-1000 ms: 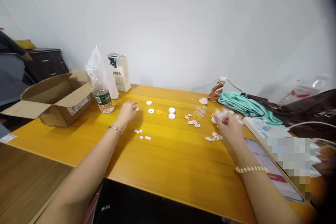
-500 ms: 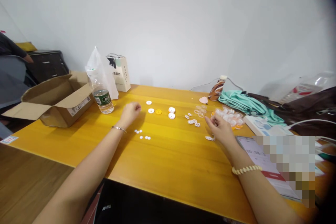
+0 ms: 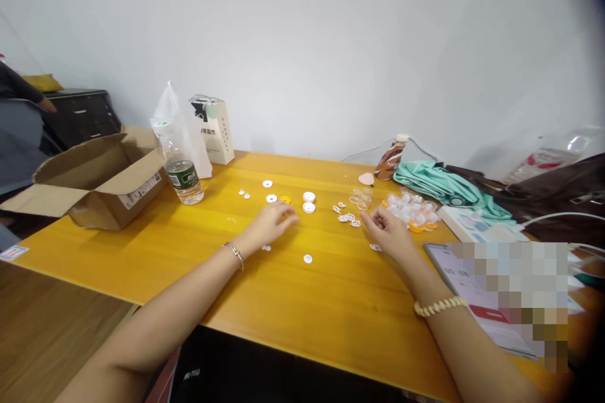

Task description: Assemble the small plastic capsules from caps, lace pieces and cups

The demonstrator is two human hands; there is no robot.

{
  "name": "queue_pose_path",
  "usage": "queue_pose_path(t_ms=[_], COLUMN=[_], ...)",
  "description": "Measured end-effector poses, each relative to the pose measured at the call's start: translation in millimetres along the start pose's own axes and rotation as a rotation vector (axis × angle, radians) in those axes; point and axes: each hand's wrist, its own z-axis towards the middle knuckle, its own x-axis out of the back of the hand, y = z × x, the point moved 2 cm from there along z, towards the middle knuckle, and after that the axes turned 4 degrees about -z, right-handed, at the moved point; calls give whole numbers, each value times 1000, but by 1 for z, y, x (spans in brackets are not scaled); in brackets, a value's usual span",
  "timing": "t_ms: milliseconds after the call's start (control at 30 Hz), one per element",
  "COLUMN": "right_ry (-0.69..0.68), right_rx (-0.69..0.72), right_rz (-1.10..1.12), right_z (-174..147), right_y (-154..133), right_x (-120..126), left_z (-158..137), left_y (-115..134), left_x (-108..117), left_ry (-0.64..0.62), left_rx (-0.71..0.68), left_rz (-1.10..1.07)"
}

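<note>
My left hand point(image 3: 271, 227) reaches over the middle of the table, fingers stretched and thumb apart, with nothing visible in it. Just beyond it are a white ring-shaped disc point(image 3: 271, 199) and a partly covered yellow disc point(image 3: 285, 199). Small white discs point(image 3: 267, 248) lie below its wrist side. Between the hands rests a flat white disc point(image 3: 307, 259). My right hand point(image 3: 390, 233) is closed, fingertips curled to the thumb; whatever they hold is hidden. A white perforated piece point(image 3: 375, 247) lies beside it, and several similar pieces point(image 3: 346, 218) lie to its left.
Two thicker white discs point(image 3: 309, 202) stand mid-table. Clear rings point(image 3: 361, 198) and a pile of clear plastic parts point(image 3: 412, 211) are at right, near a phone point(image 3: 477, 296). A cardboard box point(image 3: 113, 201) and water bottle point(image 3: 183, 179) stand left; a brown bottle point(image 3: 391, 157) is behind.
My left hand has moved right and opened from a closed pose. A white disc now lies between the hands. Small white pieces at back left are uncovered. My right hand shifted slightly left.
</note>
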Motion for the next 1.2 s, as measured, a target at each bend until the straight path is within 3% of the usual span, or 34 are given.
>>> queue_pose_path(t_ms=[67, 200, 367, 467, 533, 600, 833, 1033, 1100, 1200], right_ry=[-5, -21, -47, -52, -60, -75, -74, -85, -115, -205], right_rx=[3, 7, 13, 16, 11, 6, 18, 21, 19, 46], right_rz=[7, 17, 17, 39, 47, 47, 40, 41, 54, 105], right_z=[-1, -2, -3, -3, -3, -3, -4, -5, -6, -11], right_y=[-1, -3, -5, -4, -3, -2, -3, -6, -9, -18], right_x=[-1, -3, -4, -5, -6, -8, -9, -9, -10, -16], left_z=[7, 13, 13, 6, -3, -13, -25, -20, -16, -11], left_y=[-22, -50, -44, -21, 0, 18, 39, 35, 27, -1], left_x=[5, 7, 9, 13, 15, 20, 15, 7, 18, 47], left_ry=[66, 42, 42, -34, -136, -192, -282, -329, -277, -145], left_rx=[134, 205, 181, 3, -241, -395, -521, -473, -388, -152], left_rz=[250, 364, 405, 339, 183, 30, -13, -35, -80, -75])
